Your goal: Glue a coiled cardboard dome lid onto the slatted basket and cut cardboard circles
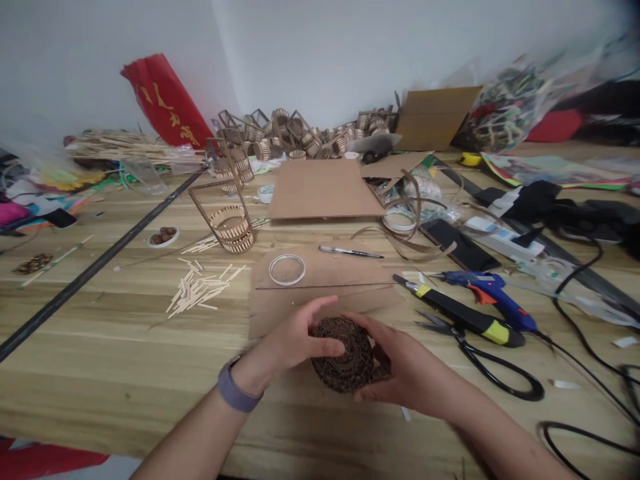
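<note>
Between my two hands is a dark brown, rough-textured round coil (345, 373), its rings visible from above. My left hand (305, 337) grips its left side, with the thumb laid over the top and the forefinger stretched past the far edge. Curved around the right side is my right hand (395, 363), fingers at the far edge and thumb at the near one. A cardboard sheet (330, 300) lies just beyond, bearing a white ring (287, 269) and a pen (351, 252). To the left are loose pale sticks (200, 290) and a small handled basket (231, 230).
On the right lie black-handled scissors (480, 360), a yellow-black utility knife (465, 313) and a blue glue gun (493, 293) with its cord. Brown strips (410, 250) curl near a dark phone-like slab (460, 245). Several small baskets (300, 137) are heaped by the wall.
</note>
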`<action>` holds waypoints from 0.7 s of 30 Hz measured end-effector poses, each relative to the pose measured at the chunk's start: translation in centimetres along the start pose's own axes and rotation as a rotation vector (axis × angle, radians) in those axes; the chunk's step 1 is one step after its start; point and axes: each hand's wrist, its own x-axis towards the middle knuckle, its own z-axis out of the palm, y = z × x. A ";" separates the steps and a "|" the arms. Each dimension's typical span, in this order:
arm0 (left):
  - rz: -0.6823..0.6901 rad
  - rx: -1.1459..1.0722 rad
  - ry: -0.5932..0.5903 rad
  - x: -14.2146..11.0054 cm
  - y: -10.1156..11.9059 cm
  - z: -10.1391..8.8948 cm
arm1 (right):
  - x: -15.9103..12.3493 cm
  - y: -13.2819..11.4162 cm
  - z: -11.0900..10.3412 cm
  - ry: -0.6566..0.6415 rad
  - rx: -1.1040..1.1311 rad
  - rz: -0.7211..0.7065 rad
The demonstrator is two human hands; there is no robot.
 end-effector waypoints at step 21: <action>0.143 -0.156 0.323 0.3 0.2 0.9 | 0.2 -0.1 -0.7 0.116 0.100 0.000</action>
